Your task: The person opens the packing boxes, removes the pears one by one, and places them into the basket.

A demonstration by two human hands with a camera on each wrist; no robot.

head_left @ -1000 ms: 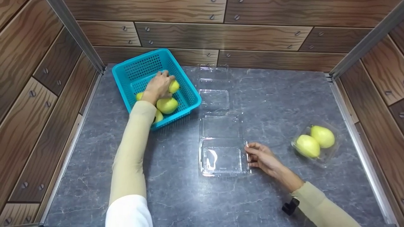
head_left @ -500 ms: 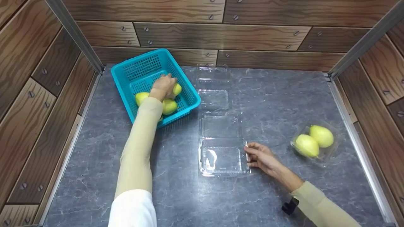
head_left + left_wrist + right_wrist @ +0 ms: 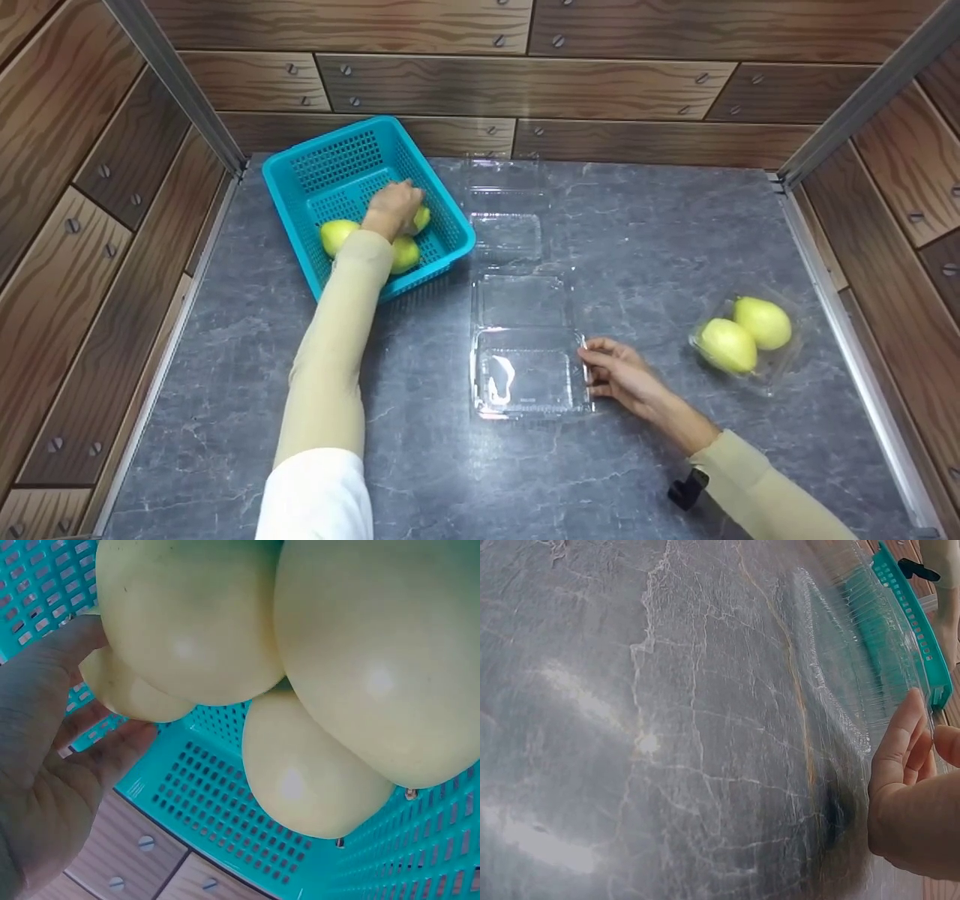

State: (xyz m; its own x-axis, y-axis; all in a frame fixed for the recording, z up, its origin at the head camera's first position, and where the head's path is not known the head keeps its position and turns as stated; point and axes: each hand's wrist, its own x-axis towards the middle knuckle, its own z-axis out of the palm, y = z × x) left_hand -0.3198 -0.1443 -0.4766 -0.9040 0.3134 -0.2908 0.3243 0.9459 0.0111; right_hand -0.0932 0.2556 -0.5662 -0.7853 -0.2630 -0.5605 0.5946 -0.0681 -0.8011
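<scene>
My left hand [image 3: 395, 205] reaches down into the teal plastic basket [image 3: 336, 157] and grips a yellow-green pear [image 3: 422, 218]. In the left wrist view, thumb and fingers curl about that pear [image 3: 135, 690], partly hidden behind a nearer one. Other pears [image 3: 337, 235] lie beside the hand; the forearm covers part of them. At the middle of the table, an opened clear plastic clamshell container [image 3: 525, 379] lies flat with its lid folded back. My right hand [image 3: 630, 381] pinches its right rim between thumb and fingers, as the right wrist view also shows.
A clear container [image 3: 776, 371] holding two pears [image 3: 729, 346] stands at the right. Behind the middle clamshell lies another opened clear container [image 3: 508, 236]. Wood-patterned panels [image 3: 525, 86] wall the grey marbled table [image 3: 420, 450] at the back and sides.
My left hand has moved slightly right and toward me inside the basket, and its fingers have closed about a pear. My right hand stays at the container's rim.
</scene>
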